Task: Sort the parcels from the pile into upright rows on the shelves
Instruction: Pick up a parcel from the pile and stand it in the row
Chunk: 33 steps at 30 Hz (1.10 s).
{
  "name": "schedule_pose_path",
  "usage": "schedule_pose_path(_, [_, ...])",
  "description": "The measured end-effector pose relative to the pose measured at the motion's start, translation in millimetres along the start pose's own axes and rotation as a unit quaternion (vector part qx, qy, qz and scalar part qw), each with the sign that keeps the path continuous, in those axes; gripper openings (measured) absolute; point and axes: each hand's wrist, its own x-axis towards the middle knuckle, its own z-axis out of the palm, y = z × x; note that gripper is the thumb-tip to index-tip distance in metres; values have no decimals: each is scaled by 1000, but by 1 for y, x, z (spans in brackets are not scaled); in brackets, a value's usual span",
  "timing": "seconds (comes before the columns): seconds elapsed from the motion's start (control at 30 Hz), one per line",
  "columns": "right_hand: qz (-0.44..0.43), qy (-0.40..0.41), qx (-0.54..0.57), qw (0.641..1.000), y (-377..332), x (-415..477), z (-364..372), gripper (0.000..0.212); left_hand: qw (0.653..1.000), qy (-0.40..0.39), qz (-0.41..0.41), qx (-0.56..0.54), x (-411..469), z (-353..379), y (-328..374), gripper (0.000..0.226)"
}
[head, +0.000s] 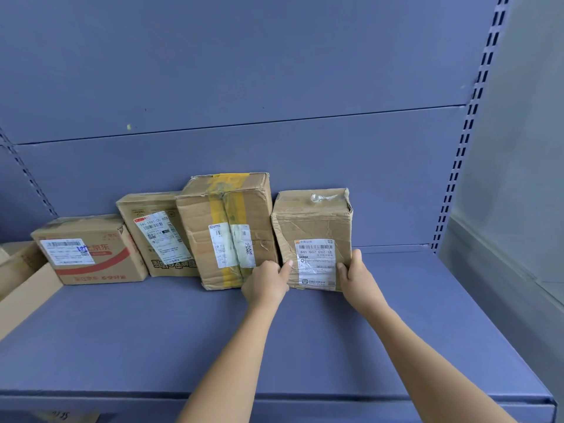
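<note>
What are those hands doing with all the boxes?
A person is lining up parcels on a blue shelf. The left hand and right hand grip the lower sides of a small taped parcel standing at the row's right end. To its left stand a yellow-taped box, a leaning box and a red-striped box.
</note>
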Motion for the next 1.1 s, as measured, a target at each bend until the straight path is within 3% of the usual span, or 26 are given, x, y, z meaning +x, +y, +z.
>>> schedule_pose_path(0.37, [-24,-6,-100,995,14,15,-2,17,996,-66,31,-54,13,-3,-4,51])
schedule_pose_path(0.57, [-16,-11,-85,996,10,11,-4,16,996,-35,77,4,8,-6,-7,54])
schedule_pose_path(0.73, [-9,-17,-84,996,8,9,-6,20,987,-76,142,28,11,-20,-31,51])
schedule_pose_path(0.93, [-2,-4,-87,996,9,10,-2,18,985,20,154,69,18,-47,-66,32])
schedule_pose_path(1.1, [-2,1,-86,996,9,10,-1,17,985,11,157,68,32,-43,-65,29])
